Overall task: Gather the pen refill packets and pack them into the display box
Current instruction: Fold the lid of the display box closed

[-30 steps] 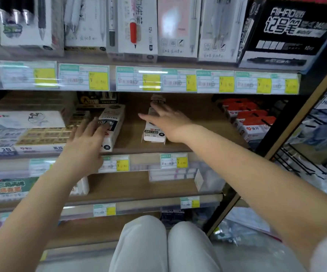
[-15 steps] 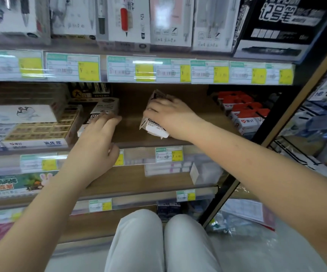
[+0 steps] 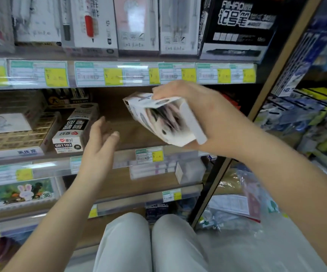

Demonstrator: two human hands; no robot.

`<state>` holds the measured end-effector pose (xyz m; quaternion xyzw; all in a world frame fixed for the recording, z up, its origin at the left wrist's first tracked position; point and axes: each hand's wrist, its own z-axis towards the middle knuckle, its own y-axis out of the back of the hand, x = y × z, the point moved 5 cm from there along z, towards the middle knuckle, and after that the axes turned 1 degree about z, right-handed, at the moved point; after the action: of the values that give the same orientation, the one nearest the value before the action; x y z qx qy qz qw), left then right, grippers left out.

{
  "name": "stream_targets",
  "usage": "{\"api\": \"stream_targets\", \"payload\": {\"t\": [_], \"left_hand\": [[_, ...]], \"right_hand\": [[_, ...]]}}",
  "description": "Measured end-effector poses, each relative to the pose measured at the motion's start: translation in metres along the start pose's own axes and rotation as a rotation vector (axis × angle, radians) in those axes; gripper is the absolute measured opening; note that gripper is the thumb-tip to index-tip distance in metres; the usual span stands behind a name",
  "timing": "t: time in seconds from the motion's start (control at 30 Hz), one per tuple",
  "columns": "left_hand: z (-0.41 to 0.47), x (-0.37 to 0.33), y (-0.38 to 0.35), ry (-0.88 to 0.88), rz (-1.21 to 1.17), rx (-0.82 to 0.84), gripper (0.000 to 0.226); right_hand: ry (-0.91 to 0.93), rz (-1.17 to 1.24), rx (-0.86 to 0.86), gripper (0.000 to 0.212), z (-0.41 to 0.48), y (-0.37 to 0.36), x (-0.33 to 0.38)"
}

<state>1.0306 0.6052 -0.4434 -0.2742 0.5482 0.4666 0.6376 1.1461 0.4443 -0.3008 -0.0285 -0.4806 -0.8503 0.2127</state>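
pale grey trousers (image 3: 131,244), bare forearms (image 3: 60,211)

I read "AIHAO" and "记号笔" on the black box (image 3: 237,30) on the top shelf. "GR1103" stood on the black-and-white box (image 3: 70,132) on the middle shelf, "36" on the green rabbit box (image 3: 17,193), and "HB" on a blue pack (image 3: 292,75). Print on the display box (image 3: 158,118) in the right hand (image 3: 207,118) was too blurred to read.

The wooden shelf (image 3: 135,134) carries a GR1103 box (image 3: 73,132) beside a tan tray (image 3: 15,139).
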Motion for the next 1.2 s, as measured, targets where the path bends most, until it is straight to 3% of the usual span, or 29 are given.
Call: {"api": "stream_targets", "payload": {"t": [0.13, 0.23, 0.63, 0.93, 1.1, 1.2], "left_hand": [[0.004, 0.012, -0.033, 0.340, -0.661, 0.022, 0.020], [-0.014, 0.019, -0.056, 0.496, -0.795, 0.142, 0.031], [-0.114, 0.111, -0.105, 0.947, -0.963, 0.240, 0.040], [-0.141, 0.150, -0.130, 1.149, -0.877, 0.248, 0.048], [-0.151, 0.158, -0.144, 1.163, -0.900, 0.213, 0.051], [-0.152, 0.164, -0.146, 1.139, -0.904, 0.164, 0.049]], "right_hand": [[-0.136, 0.353, 0.035, 0.049, -0.023, 0.026, -0.006], [-0.292, 0.522, 0.050, 0.055, -0.040, 0.026, -0.018], [-0.644, 0.556, 0.264, 0.053, -0.106, -0.036, -0.051], [-0.730, 0.590, 0.352, 0.052, -0.127, -0.070, -0.062], [-0.778, 0.691, 0.313, 0.058, -0.137, -0.081, -0.069], [-0.830, 0.882, 0.128, 0.061, -0.142, -0.091, -0.076]]}}
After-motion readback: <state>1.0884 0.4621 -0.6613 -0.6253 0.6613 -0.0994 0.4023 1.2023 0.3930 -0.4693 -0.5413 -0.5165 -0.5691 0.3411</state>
